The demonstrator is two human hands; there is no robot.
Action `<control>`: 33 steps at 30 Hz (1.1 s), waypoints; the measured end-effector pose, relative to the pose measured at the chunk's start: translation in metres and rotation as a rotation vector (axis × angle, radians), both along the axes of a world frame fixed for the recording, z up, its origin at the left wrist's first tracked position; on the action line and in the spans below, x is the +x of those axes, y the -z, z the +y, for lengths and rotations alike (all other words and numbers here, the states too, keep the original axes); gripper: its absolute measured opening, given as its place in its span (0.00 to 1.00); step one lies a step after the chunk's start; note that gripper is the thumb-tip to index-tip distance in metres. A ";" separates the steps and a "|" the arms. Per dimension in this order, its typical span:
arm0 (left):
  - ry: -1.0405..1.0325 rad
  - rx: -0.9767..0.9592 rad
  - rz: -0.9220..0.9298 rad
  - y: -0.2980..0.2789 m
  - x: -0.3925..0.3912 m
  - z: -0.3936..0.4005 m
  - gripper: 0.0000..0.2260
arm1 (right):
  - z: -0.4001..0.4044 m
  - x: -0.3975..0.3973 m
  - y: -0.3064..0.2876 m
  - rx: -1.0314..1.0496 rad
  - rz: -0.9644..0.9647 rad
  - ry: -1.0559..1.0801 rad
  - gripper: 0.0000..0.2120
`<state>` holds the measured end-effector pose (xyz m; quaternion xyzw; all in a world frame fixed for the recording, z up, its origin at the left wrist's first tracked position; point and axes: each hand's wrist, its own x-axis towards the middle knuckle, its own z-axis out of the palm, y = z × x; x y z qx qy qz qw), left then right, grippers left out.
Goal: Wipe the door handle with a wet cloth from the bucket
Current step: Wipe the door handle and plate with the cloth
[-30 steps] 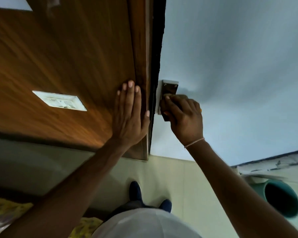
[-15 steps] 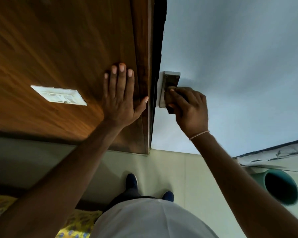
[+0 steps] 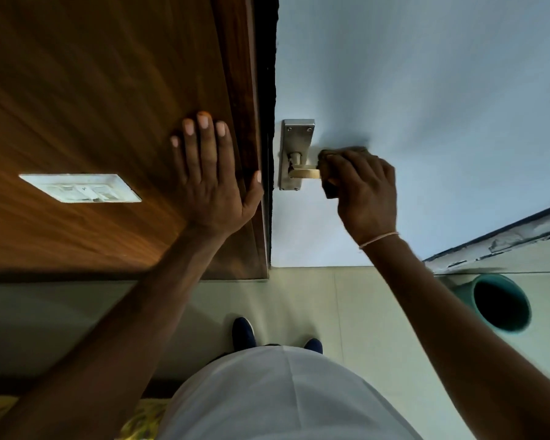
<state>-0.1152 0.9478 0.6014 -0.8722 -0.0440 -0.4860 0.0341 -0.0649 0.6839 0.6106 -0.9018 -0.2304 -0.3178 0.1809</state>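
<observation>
— What's changed?

— My right hand (image 3: 364, 192), clenched on the dark wet cloth (image 3: 329, 185), has slid off the steel backplate (image 3: 296, 138) toward frame right, baring the brass lever door handle (image 3: 304, 173) at centre.

— Your left hand (image 3: 211, 173)?

— Flat, fingers spread, on the brown wooden panel (image 3: 92, 90). I'd say the lever's outer end is being wiped.

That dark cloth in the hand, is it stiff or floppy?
Probably floppy: the cloth bunches inside the right hand and wraps the handle. Likely grippy rather than slippery, since it stays put under curled fingers. Wetness can't be seen.
</observation>
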 end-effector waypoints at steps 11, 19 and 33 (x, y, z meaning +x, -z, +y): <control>0.004 -0.034 0.001 0.002 0.000 -0.006 0.40 | 0.036 -0.004 -0.003 -0.024 -0.002 -0.028 0.14; 0.015 -0.025 0.010 0.002 -0.003 -0.003 0.41 | 0.023 -0.005 -0.004 -0.010 0.049 0.042 0.13; 0.001 -0.004 -0.001 0.004 0.001 0.000 0.41 | -0.002 0.001 -0.004 -0.059 0.034 0.017 0.13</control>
